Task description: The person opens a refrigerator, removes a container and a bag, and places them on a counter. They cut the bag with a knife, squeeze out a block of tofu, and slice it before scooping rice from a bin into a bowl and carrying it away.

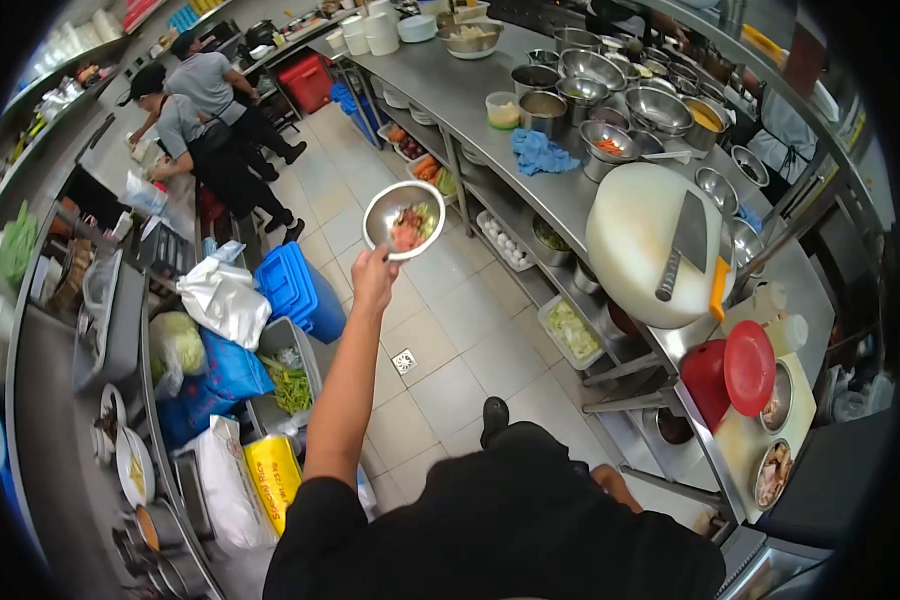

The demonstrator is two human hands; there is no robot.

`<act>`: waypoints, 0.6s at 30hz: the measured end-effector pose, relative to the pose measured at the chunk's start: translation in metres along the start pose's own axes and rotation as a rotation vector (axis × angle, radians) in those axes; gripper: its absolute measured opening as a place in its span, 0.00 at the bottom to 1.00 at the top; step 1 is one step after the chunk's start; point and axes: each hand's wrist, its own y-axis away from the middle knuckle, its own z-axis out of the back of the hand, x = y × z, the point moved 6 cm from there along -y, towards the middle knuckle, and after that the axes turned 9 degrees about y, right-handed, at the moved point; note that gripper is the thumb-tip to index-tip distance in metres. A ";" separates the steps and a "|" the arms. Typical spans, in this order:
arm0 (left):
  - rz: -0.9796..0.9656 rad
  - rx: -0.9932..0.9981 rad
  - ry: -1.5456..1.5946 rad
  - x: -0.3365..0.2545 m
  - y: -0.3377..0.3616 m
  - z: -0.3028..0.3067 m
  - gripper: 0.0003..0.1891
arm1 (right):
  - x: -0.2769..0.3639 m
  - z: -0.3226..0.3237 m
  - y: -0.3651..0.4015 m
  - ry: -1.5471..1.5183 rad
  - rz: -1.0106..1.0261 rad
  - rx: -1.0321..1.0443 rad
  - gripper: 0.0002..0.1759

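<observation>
My left hand [373,280], on an outstretched arm, is closed on the near rim of a metal bowl [381,212] with a pale edge. The bowl is held over the tiled floor, tilted toward me. Inside it lie chopped pieces of food [410,230] in red, green and brown; their exact kinds are too small to tell. Low at my right side, beside my dark clothing, hangs my right hand [615,488]. Its fingers are mostly hidden, and nothing shows in it.
On the right, a steel counter [475,85] carries several metal bowls, a round chopping block [625,230] and a cleaver [685,235]. A blue lidded bin [300,285] and bags stand left. Two people [185,130] work at the far left counter. Tiled floor [450,365] runs between.
</observation>
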 end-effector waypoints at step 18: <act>0.164 0.477 -0.006 0.114 -0.538 -0.213 0.17 | 0.151 0.090 0.032 -1.343 0.002 -0.710 0.07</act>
